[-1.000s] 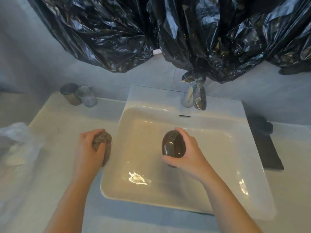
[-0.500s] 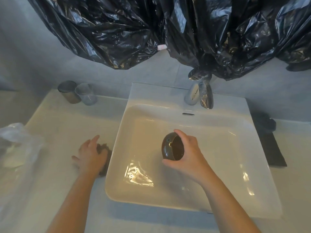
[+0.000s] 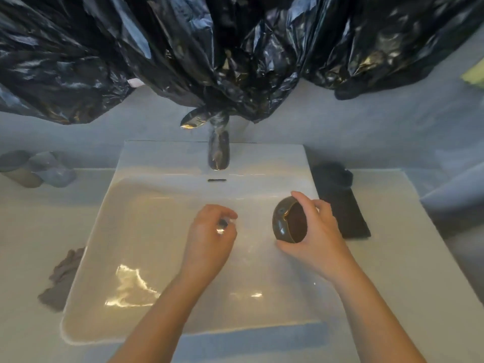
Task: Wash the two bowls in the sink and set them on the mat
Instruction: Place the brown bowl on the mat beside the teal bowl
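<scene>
My right hand [image 3: 317, 239] grips a small dark glazed bowl [image 3: 286, 221], tilted on its side over the right part of the white sink [image 3: 86, 247]. The bowl's opening faces my palm. My left hand [image 3: 209, 242] is inside the basin below the faucet [image 3: 218, 153], fingers curled over a small shiny spot [image 3: 222, 227]; whether it grips anything is unclear. A dark mat [image 3: 345, 213] lies on the counter right of the sink, close to the bowl. I see only one bowl.
A grey cloth [image 3: 61, 279] lies crumpled on the counter at the sink's left edge. Two cups [image 3: 39, 169] stand at the back left. Black plastic bags [image 3: 209, 61] hang low over the faucet and the wall.
My left hand has let go of the grey cloth, left it on the counter and moved into the basin. My right hand has carried the bowl to the right, toward the mat.
</scene>
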